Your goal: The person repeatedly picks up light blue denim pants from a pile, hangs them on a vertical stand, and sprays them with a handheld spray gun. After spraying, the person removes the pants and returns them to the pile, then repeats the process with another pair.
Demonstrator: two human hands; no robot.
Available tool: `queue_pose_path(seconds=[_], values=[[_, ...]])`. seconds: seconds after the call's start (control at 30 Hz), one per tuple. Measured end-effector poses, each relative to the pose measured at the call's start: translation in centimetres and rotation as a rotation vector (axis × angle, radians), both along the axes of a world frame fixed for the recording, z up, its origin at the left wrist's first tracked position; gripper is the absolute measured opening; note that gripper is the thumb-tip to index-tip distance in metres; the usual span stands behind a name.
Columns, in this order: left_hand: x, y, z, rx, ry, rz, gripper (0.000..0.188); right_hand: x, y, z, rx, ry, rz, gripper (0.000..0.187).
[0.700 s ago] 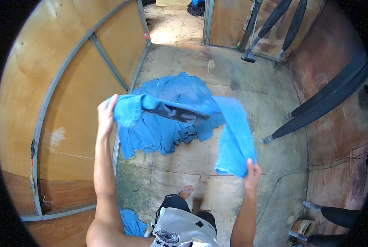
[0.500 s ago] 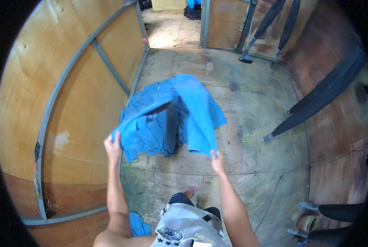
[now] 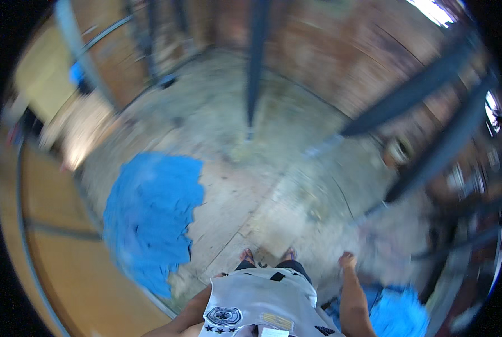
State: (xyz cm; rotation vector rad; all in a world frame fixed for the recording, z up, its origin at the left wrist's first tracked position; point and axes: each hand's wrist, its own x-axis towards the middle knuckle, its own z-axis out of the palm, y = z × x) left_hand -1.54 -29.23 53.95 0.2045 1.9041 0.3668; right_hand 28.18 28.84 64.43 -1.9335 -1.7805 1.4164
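My right hand (image 3: 347,259) hangs over the floor at the lower right, blurred by motion, and nothing shows in it. Its fingers are too smeared to read. The left arm (image 3: 190,315) comes in at the lower left and passes behind my white shirt, where the hand is hidden. A wide pile of blue cloth garments (image 3: 158,202) lies flat on the floor to my left, its layered edges ragged, well apart from both hands. Another heap of blue cloth (image 3: 400,314) lies at the lower right, beside my right forearm.
Wooden panel walls (image 3: 82,269) with metal framing stand on the left. Several dark padded poles (image 3: 255,73) slant down to the worn floor (image 3: 284,208) at the back and right. A round bucket-like container (image 3: 398,151) stands by the right wall. At the far left is a doorway.
The blue garment stretched between both hands has been let go, and the pile now has a bright blue top. My view has swung right; the left hand has gone out of sight.
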Motion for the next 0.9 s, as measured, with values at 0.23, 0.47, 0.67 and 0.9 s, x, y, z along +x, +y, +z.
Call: queue_pose_path(seconds=[0.23, 0.47, 0.67, 0.9], values=[[-25.1, 7.2, 4.6, -0.064, 0.183, 0.104, 0.016, 17.4, -18.4, 4.8, 0.118, 0.167, -0.746, 0.012], [-22.2, 25.8, 7.0, 0.156, 0.178, 0.139, 0.028, 22.7, -41.7, -6.0, -0.259, 0.108, -1.065, 0.016], [4.0, 40.4, 6.1, 0.107, -0.028, -0.547, 0.029, 34.5, -35.2, 4.8, -0.022, 0.327, -1.265, 0.018], [35.0, 46.6, 11.9, 0.388, -0.479, -0.848, 0.026, 58.4, -24.8, 14.8, 0.614, 0.011, -1.444, 0.028]])
